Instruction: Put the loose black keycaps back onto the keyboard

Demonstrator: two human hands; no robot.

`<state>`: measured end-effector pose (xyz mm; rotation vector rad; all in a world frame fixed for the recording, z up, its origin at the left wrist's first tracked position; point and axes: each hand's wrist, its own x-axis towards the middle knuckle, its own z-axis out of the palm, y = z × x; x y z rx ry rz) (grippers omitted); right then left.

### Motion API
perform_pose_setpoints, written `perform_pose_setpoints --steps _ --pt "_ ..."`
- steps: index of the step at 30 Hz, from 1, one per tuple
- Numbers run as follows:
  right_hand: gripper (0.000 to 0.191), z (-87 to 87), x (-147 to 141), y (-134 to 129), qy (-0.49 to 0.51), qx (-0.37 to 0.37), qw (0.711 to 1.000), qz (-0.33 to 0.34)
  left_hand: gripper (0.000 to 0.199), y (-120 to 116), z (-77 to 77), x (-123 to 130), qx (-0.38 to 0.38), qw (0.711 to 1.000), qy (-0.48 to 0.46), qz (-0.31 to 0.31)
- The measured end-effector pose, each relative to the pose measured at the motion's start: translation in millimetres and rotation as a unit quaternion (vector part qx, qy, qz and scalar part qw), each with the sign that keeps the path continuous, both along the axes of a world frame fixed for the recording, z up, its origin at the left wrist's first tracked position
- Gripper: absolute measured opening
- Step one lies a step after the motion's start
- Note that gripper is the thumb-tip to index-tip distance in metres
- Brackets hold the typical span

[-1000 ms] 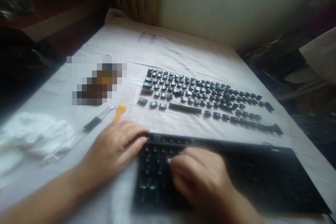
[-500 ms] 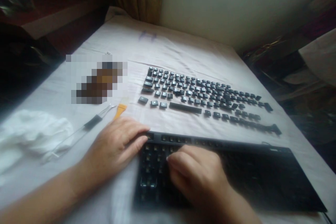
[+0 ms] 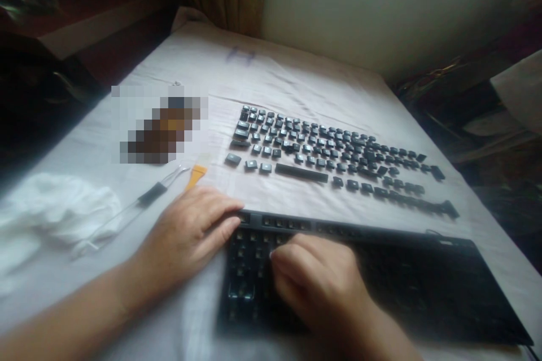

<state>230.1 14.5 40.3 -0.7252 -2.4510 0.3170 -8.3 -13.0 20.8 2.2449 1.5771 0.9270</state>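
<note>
The keyboard body (image 3: 449,293) is a long, flat slab of dark plastic with a satin look, straight along its far edge, its nearer and right-hand parts blurred into shadow. At its left end small pale-topped posts stand in rows, and a glinting rectangular outline (image 3: 241,291) shows among them. The body lies directly under both hands. The left hand (image 3: 195,225) is half open, fingers gently bent, the fingertips and thumb touching the body's far left corner; whether it grips or only rests cannot be told. The right hand (image 3: 322,271) is curled into a loose fist over the body's left half; whether anything is pinched inside is hidden.

Beyond the body, dark keycaps (image 3: 321,163), mostly small blocks with lighter tops, lie in slanting rows, with one long, slim bar (image 3: 301,172) along the near side. Left of the body, past the left hand, are a flat orange tool (image 3: 196,174) with a flared end and a thin wire tool (image 3: 153,194) with a dark cylindrical grip. Farther left sits a crumpled, soft white cloth (image 3: 63,203). Beneath the body spreads a pale, finely creased sheet (image 3: 305,67).
</note>
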Motion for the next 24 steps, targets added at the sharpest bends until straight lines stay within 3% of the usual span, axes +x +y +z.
perform_pose_setpoints --steps 24 --pt "0.022 0.0 2.2 -0.4 -0.001 -0.026 1.0 0.005 0.02 -0.1 0.9 0.4 -0.003 1.0 -0.007 0.005"
